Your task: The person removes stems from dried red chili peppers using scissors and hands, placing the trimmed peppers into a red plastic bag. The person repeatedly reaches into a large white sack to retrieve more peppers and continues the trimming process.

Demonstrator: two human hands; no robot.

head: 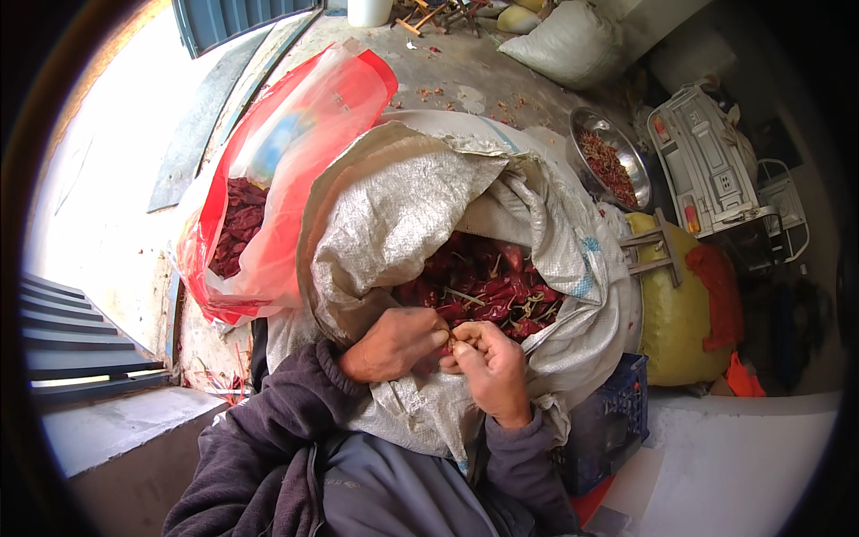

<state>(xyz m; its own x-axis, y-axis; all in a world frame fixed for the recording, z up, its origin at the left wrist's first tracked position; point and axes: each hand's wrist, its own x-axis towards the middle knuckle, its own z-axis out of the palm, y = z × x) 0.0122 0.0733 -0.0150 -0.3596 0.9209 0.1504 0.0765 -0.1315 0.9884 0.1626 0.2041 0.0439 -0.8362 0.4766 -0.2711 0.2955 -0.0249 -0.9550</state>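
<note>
My left hand (397, 344) and my right hand (494, 368) meet fingertip to fingertip over the near rim of a white woven plastic sack (382, 221). Between them they pinch a small dried red chili (445, 349), mostly covered by the fingers; its brownish stem end shows at the fingertips. Dried red chilies (483, 288), many with pale stems, lie inside the sack just beyond my hands. The sack's mouth is rolled and folded open around them.
To the left, a red and clear plastic bag (282, 262) holds dark red chilies (243, 225). A steel bowl (637, 164) with stems and scraps stands at right, near a yellow sack (678, 315), a small wooden stool (661, 248) and a vehicle's rear (718, 158). A blue crate (607, 419) sits beside me.
</note>
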